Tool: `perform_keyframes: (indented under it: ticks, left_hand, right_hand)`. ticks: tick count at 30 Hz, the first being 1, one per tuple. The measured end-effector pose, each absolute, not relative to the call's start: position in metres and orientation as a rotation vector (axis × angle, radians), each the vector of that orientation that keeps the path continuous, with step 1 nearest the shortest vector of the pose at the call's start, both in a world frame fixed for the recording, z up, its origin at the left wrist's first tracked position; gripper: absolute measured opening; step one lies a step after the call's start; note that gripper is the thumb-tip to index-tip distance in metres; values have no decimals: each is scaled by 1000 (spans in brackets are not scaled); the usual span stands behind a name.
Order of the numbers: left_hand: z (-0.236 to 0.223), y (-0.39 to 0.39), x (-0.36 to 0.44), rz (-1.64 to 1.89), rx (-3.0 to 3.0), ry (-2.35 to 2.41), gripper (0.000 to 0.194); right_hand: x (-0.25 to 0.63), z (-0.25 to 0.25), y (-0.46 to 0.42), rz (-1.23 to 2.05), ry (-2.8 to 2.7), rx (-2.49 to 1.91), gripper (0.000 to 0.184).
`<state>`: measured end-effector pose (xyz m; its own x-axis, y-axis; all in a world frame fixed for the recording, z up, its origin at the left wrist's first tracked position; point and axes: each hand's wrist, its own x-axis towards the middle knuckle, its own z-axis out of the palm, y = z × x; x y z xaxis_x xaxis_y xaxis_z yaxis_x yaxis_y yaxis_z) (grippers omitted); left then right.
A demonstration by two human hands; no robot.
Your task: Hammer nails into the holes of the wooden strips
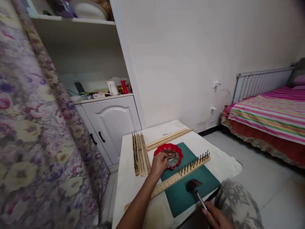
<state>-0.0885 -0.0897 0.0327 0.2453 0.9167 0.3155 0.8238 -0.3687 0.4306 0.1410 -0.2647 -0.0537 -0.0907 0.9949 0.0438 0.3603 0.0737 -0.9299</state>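
Nails point(172, 159) in red dish point(159, 150) by strip point(166, 183). Left hand point(158, 164) fingers dip in, pinch unclear; pick one only. Right hand point(215, 217) wraps hammer point(194, 186); keep head low.

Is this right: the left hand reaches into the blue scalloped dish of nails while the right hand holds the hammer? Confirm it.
Not quite. The head view shows the scalloped dish of nails is red, not blue. The rest stands: the left hand reaches into it while the right hand holds the metal hammer.

Red scalloped dish point(168, 149) on dark green mat point(190, 187); pale wooden strip point(171, 180); white desk point(128, 190); floral purple curtain point(28, 127); pink-striped bedspread point(269, 114).
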Motion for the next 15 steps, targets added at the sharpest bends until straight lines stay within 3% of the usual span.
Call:
perform_keyframes:
  ticks: [15]
  left_hand:
    - [-1, -165, -82, 749, 2405, 1441, 22]
  right_hand:
    - [142, -50, -274, 989, -1576, -1349, 40]
